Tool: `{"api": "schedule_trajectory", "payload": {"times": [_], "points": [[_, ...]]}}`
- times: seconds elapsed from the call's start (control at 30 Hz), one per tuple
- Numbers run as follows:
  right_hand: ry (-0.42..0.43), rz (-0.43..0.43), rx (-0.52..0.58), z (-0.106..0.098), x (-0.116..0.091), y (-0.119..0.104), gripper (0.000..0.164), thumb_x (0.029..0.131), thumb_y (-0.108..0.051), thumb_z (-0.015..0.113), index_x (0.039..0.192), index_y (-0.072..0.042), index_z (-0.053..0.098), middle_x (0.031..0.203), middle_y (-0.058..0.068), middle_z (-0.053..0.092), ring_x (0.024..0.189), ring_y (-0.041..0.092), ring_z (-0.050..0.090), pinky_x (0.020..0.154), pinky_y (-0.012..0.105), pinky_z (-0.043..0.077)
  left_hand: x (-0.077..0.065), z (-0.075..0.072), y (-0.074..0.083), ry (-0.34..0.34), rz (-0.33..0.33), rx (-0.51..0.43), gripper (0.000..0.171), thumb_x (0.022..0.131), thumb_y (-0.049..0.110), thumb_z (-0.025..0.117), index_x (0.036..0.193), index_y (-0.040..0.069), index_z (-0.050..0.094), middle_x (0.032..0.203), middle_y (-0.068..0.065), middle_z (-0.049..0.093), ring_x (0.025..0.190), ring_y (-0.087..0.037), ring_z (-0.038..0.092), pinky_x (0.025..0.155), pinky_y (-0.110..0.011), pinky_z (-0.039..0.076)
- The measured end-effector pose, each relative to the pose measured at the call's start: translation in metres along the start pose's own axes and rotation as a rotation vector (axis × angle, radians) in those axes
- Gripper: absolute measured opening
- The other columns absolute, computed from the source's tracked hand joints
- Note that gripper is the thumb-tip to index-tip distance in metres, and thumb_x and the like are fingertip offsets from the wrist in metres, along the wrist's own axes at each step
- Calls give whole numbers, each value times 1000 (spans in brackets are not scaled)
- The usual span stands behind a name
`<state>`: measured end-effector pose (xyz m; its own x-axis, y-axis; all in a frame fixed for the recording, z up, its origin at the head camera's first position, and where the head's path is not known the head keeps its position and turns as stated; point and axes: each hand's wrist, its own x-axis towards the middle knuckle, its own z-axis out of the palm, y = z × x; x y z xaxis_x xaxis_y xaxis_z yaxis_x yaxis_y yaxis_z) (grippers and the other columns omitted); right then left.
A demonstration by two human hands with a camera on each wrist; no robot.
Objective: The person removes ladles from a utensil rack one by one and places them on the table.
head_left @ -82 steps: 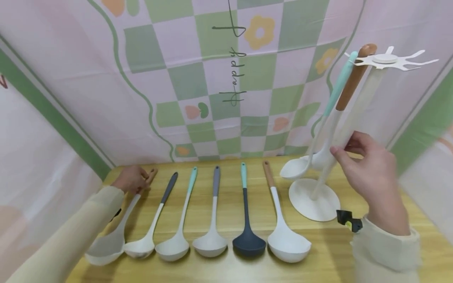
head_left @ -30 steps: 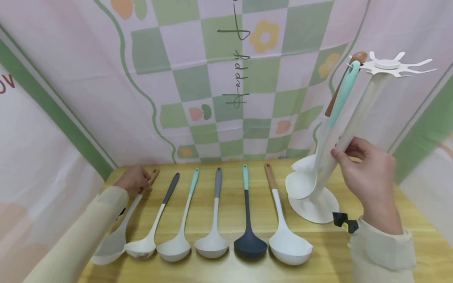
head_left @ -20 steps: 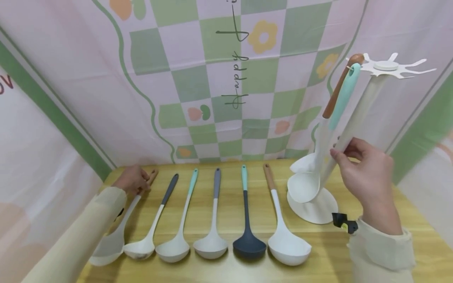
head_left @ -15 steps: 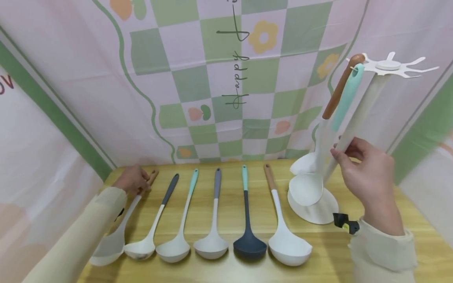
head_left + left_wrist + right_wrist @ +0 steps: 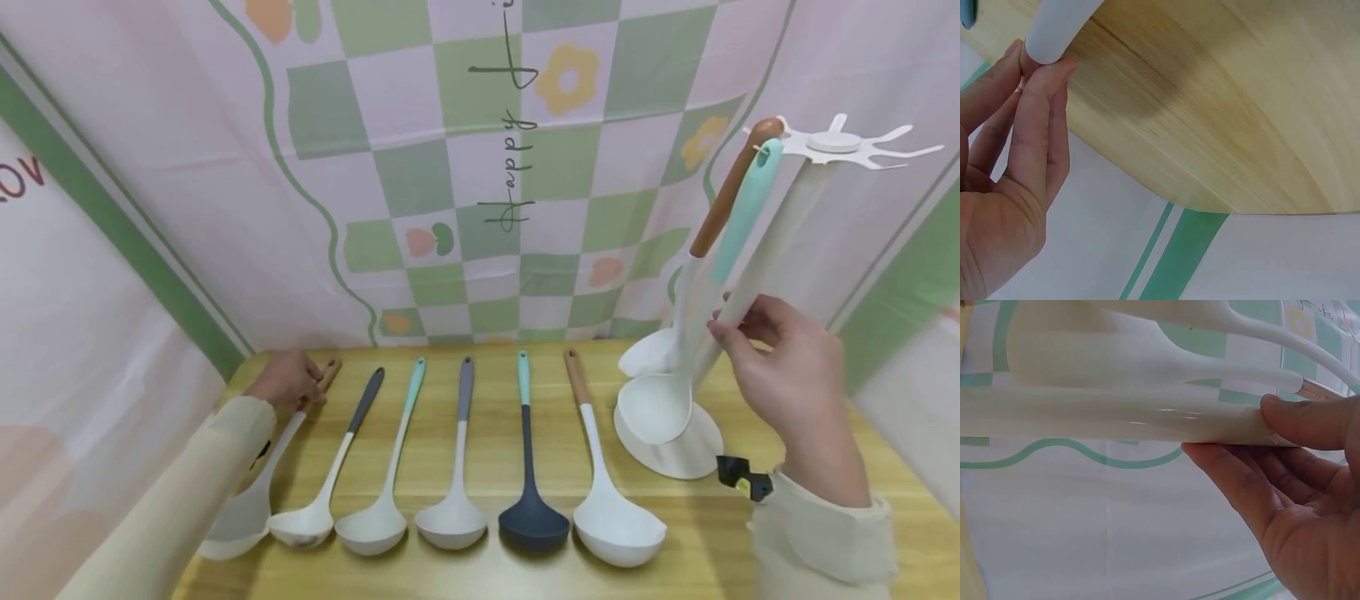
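Observation:
At the left of the head view, my left hand [image 5: 285,381] pinches the brown handle of a ladle [image 5: 251,504] with a white bowl, partly hidden by my sleeve. The left wrist view shows fingertips around that ladle's handle [image 5: 1060,31] just where it meets the white shaft. My right hand [image 5: 798,362] grips the white pole [image 5: 783,225] of a utensil stand, thumb on one side and fingers on the other. From the stand's hook ring [image 5: 836,143] hang a teal-handled ladle [image 5: 656,408] and, behind it, a brown-handled utensil [image 5: 726,208] with a white head.
Between my hands several ladles lie in a row: dark-grey-handled [image 5: 302,525], teal-handled [image 5: 372,529], grey-handled [image 5: 452,527], a dark one with teal handle [image 5: 532,525], and a large brown-handled one [image 5: 618,529]. The stand's round base [image 5: 701,454] rests on the wooden table [image 5: 517,579].
The hook ring has turned: the teal-handled ladle has swung toward the front, and the brown-handled utensil now hangs behind it. Both hands have kept their holds, with almost no movement.

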<state>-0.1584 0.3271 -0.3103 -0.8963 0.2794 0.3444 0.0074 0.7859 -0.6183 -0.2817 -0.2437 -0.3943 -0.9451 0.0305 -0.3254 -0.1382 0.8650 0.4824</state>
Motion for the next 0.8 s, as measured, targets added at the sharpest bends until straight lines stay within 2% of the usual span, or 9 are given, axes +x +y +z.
{"api": "schedule_trajectory", "payload": {"times": [0.03, 0.07, 0.13, 0.2, 0.3, 0.37, 0.47, 0.57, 0.8], "points": [[-2, 0, 3, 0, 0, 0, 44, 105, -35, 63, 135, -3, 65, 120, 26, 74, 107, 23, 76, 59, 2, 42, 0, 0, 0, 2, 2, 0, 45, 85, -3, 81, 125, -17, 66, 122, -34, 69, 84, -23, 69, 67, -30, 65], [0, -1, 4, -1, 0, 1, 44, 105, -35, 63, 135, -4, 65, 120, 26, 74, 100, 10, 75, 59, 2, 42, 1, 0, 1, 2, 2, -3, 45, 85, -4, 81, 125, -17, 65, 122, -34, 69, 84, -23, 69, 67, -29, 65], [-1, -2, 5, -1, 1, 2, 44, 105, -36, 64, 136, -5, 65, 120, 25, 74, 89, -14, 61, 59, 3, 42, 2, 0, 1, 4, -3, -12, 45, 85, -5, 80, 126, -17, 65, 122, -33, 69, 83, -22, 69, 67, -28, 64], [-13, 0, 11, -2, 1, 2, 45, 105, -37, 63, 137, -5, 64, 121, 25, 74, 90, -16, 60, 60, 2, 42, 3, 0, 0, 1, -7, -11, 44, 85, -5, 80, 125, -17, 65, 120, -32, 69, 81, -21, 68, 66, -27, 64], [-30, 4, 17, -2, 1, 2, 44, 105, -38, 63, 136, -6, 65, 121, 24, 74, 97, 0, 68, 61, 3, 43, 3, 1, -1, 1, -7, 2, 43, 85, -5, 80, 124, -16, 66, 116, -31, 71, 77, -20, 68, 63, -25, 63], [-36, 3, 22, -2, 0, 1, 44, 105, -38, 63, 135, -6, 65, 121, 24, 73, 104, 19, 73, 61, 3, 43, 3, 2, -2, 3, -4, 18, 42, 85, -5, 81, 122, -17, 66, 111, -30, 71, 74, -19, 67, 61, -25, 62], [-42, -1, 36, -1, 0, 1, 43, 106, -37, 62, 135, -5, 64, 123, 25, 73, 107, 25, 74, 62, 2, 43, 0, 3, -1, 6, 1, 32, 40, 85, -4, 81, 121, -17, 67, 102, -27, 73, 69, -18, 67, 58, -25, 61], [-52, -1, 54, -1, 0, 0, 45, 107, -36, 61, 137, -3, 62, 125, 27, 71, 121, 48, 66, 62, 0, 41, -3, 3, 0, 7, 11, 46, 39, 86, -4, 80, 120, -17, 67, 100, -26, 73, 69, -19, 67, 58, -26, 61], [-69, 11, 60, -3, -1, 2, 49, 107, -37, 60, 140, -1, 59, 128, 29, 68, 124, 52, 64, 62, 0, 39, -1, 4, 2, 6, 13, 64, 41, 86, -3, 79, 122, -17, 66, 87, -19, 73, 63, -16, 65, 56, -25, 58]]}}
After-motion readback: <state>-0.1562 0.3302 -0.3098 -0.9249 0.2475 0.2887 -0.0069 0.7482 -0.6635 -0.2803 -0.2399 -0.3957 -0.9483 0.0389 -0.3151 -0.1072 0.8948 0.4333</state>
